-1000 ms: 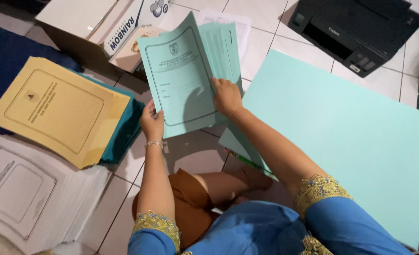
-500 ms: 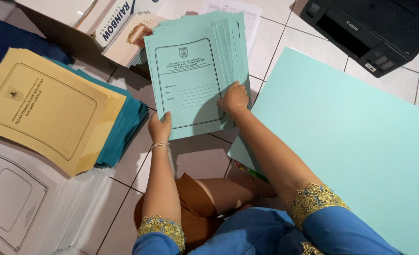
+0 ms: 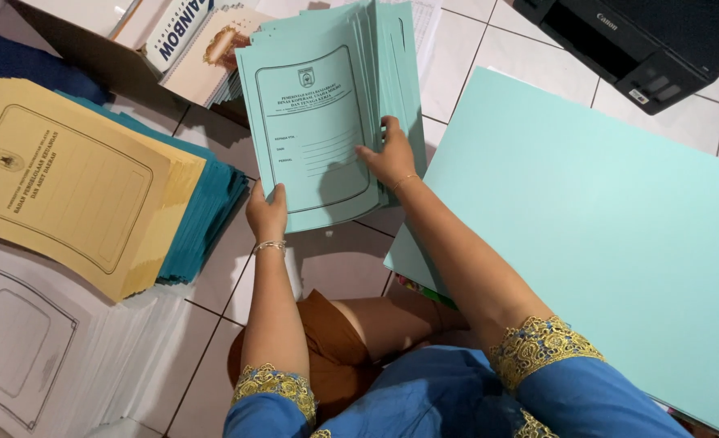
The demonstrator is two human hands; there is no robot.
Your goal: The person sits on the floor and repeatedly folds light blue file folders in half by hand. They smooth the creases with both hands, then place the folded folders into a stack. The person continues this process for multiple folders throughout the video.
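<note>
I hold a fanned stack of light green printed folders [image 3: 319, 105] above the tiled floor. My left hand [image 3: 267, 212] grips the stack's lower left corner, thumb on the front cover. My right hand [image 3: 389, 154] presses flat on the front cover near its right edge, fingers spread over the fanned sheets behind. The top folder faces me, with a printed frame and a small emblem.
A large stack of plain light green sheets [image 3: 611, 235] lies at right. Yellow folders [image 3: 59, 178] rest on teal ones [image 3: 209, 211] at left, white printed folders [image 3: 19, 341] below them. A cardboard box [image 3: 92, 49] sits at top left, a black printer [image 3: 643, 40] at top right.
The green folder stack has tipped from a steep tilt to lying flatter and facing me. My right hand slid onto its front cover, and my left hand stays at the lower corner.
</note>
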